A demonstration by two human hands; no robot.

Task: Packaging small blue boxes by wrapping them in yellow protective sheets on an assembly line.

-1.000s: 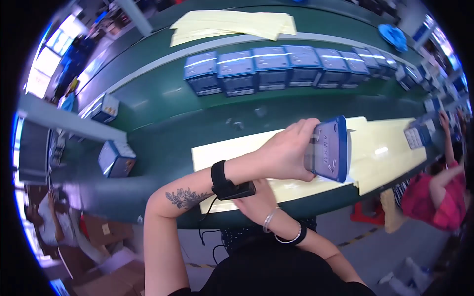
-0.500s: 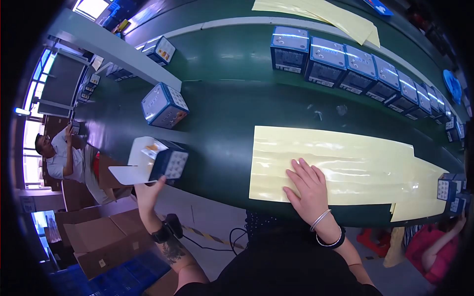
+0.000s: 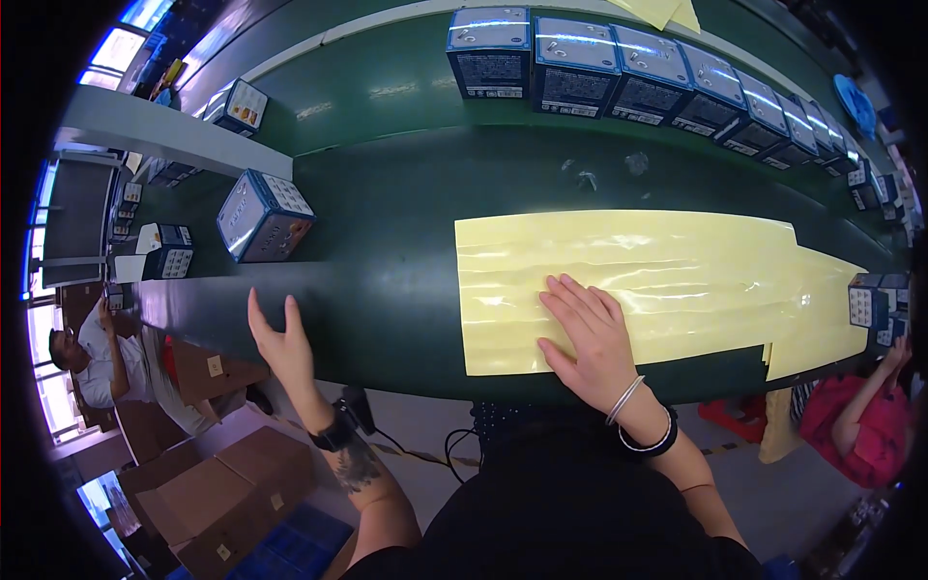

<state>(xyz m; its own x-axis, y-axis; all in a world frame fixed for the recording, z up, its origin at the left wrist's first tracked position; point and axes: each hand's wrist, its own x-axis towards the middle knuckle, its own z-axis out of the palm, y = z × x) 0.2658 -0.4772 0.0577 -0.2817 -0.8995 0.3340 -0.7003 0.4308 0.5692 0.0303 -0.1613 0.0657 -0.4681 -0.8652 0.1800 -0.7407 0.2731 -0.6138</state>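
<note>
My left hand (image 3: pixel 285 340) is held over the near edge of the green work surface (image 3: pixel 387 222), thumb and fingers spread, with nothing in it. Beyond it to the left stands a blue box with raised white flaps (image 3: pixel 166 253), apart from the hand. A closed blue box (image 3: pixel 263 217) sits tilted to my view, just past my left fingertips. Flat on a glossy pale yellow sheet stack (image 3: pixel 677 280) lies my right hand (image 3: pixel 590 338), its fingers stretched out.
Several blue boxes (image 3: pixel 580 68) line a raised ledge at the back. A grey post (image 3: pixel 174 130) juts in at the left. People sit or stand at both ends: a white shirt (image 3: pixel 106 358) left, a red top (image 3: pixel 855 416) right. Cardboard cartons (image 3: pixel 227 493) stand lower left.
My left hand has let go of the flapped box, which now stands farther left along the surface. My right hand stays on the yellow sheets. The view has shifted slightly.
</note>
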